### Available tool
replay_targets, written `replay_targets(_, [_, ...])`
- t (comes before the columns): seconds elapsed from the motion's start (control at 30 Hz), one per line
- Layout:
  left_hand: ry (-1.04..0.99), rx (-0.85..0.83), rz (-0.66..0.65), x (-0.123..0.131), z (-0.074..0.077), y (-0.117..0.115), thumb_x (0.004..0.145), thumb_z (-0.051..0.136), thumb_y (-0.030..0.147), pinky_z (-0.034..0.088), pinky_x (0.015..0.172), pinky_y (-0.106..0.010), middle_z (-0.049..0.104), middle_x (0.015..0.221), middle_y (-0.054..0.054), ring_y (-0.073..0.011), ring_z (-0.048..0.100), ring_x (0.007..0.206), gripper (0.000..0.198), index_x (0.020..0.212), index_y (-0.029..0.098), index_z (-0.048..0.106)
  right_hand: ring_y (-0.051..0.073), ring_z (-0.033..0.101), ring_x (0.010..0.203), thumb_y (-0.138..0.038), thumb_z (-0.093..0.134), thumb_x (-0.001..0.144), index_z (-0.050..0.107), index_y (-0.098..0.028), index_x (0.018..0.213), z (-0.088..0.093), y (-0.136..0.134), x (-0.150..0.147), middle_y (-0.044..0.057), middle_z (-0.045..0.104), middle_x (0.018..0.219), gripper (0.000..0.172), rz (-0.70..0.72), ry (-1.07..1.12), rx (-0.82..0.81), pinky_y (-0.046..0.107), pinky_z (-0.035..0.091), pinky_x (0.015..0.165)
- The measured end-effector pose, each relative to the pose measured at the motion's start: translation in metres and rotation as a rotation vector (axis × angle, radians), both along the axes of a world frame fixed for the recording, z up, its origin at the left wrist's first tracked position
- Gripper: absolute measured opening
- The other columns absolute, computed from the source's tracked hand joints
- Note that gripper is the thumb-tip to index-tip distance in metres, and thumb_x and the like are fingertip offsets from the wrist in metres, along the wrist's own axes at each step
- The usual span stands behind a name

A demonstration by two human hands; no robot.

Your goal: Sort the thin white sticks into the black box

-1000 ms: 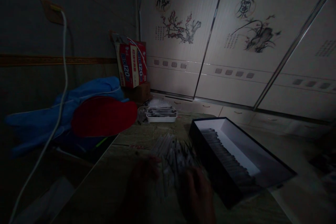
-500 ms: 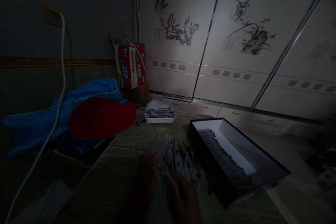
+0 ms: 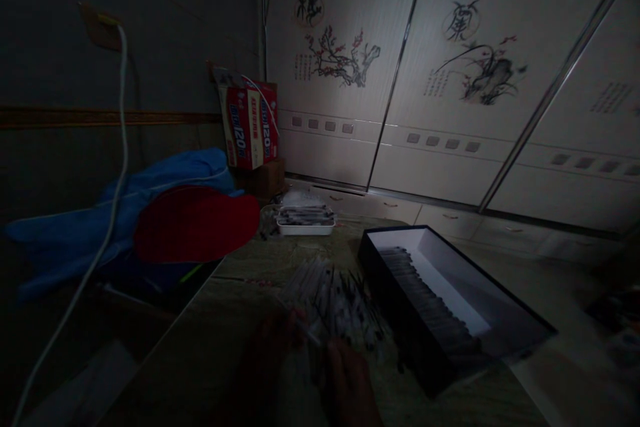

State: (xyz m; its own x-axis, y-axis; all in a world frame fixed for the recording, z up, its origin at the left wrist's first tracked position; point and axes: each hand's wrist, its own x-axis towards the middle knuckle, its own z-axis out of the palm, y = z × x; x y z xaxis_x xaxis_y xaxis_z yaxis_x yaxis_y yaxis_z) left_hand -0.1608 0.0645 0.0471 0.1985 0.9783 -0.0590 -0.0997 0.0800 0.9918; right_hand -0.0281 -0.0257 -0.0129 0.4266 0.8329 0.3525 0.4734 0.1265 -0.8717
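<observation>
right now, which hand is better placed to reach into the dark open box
Probably the right: the right hand is nearer the dark open box, while the left hand is farther off, with loose pen-like sticks partly between it and the box.

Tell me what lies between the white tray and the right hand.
In the head view, a loose spread of slim, pen-like pieces lies on the tabletop between the white tray and the right hand.

A white cable (image 3: 123, 107) hangs before blue fabric (image 3: 195, 165), near a printed red carton (image 3: 250, 125).
</observation>
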Motion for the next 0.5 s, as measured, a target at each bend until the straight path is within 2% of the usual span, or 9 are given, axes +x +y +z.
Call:
replay_targets(0.1, [-0.011,-0.013,-0.003,0.001,0.002,0.0,0.061,0.064,0.064,0.045,0.052,-0.027,0.06,0.046,-0.001,-0.0157,0.055,0.047,0.049,0.064,0.016,0.067,0.02,0.064,0.071,-0.061,0.048,0.082,0.069,-0.025,0.077,0.005,0.004,0.004,0.005,0.069,0.072,0.042,0.097,-0.007,-0.043,0.028,0.05,0.067])
replay_targets(0.17, [-0.012,-0.018,0.005,0.002,0.003,-0.001,0.062,0.064,0.064,0.045,0.053,-0.028,0.06,0.046,0.0,-0.0161,0.055,0.047,0.048,0.064,0.016,0.067,0.016,0.059,0.055,-0.054,0.042,0.089,0.063,-0.023,0.068,0.011,0.008,0.003,0.002,0.062,0.059,0.043,0.152,0.016,-0.089,0.023,0.045,0.053])
replay_targets(0.23, [-0.012,-0.02,0.009,0.001,0.005,-0.002,0.063,0.064,0.063,0.046,0.055,-0.028,0.06,0.047,0.0,-0.0168,0.056,0.049,0.047,0.065,0.016,0.067,0.013,0.056,0.05,-0.048,0.037,0.092,0.056,-0.021,0.065,0.016,0.01,-0.001,0.0,0.058,0.054,0.043,0.173,0.047,-0.115,0.021,0.04,0.048])
replay_targets(0.37, [-0.012,-0.026,0.014,-0.002,0.009,-0.005,0.063,0.064,0.063,0.047,0.059,-0.029,0.063,0.051,-0.002,-0.0187,0.06,0.054,0.047,0.068,0.016,0.068,0.013,0.057,0.053,-0.043,0.044,0.09,0.056,-0.019,0.076,0.02,0.01,-0.006,-0.001,0.059,0.058,0.03,0.165,0.073,-0.071,0.02,0.041,0.051])
replay_targets(0.43, [-0.015,-0.026,0.018,-0.003,0.01,-0.005,0.062,0.063,0.065,0.048,0.059,-0.03,0.065,0.053,-0.002,-0.0197,0.061,0.056,0.049,0.067,0.017,0.068,0.015,0.06,0.061,-0.043,0.05,0.087,0.06,-0.019,0.088,0.016,0.009,-0.004,0.001,0.064,0.067,0.026,0.112,0.055,-0.04,0.021,0.046,0.056])
replay_targets(0.5, [-0.013,-0.021,0.018,-0.003,0.01,-0.004,0.062,0.063,0.065,0.049,0.061,-0.03,0.066,0.054,-0.003,-0.0202,0.062,0.058,0.048,0.065,0.017,0.069,0.017,0.063,0.068,-0.046,0.049,0.087,0.064,-0.022,0.09,0.007,0.008,-0.001,0.002,0.067,0.075,0.028,0.032,0.012,-0.021,0.024,0.049,0.063])
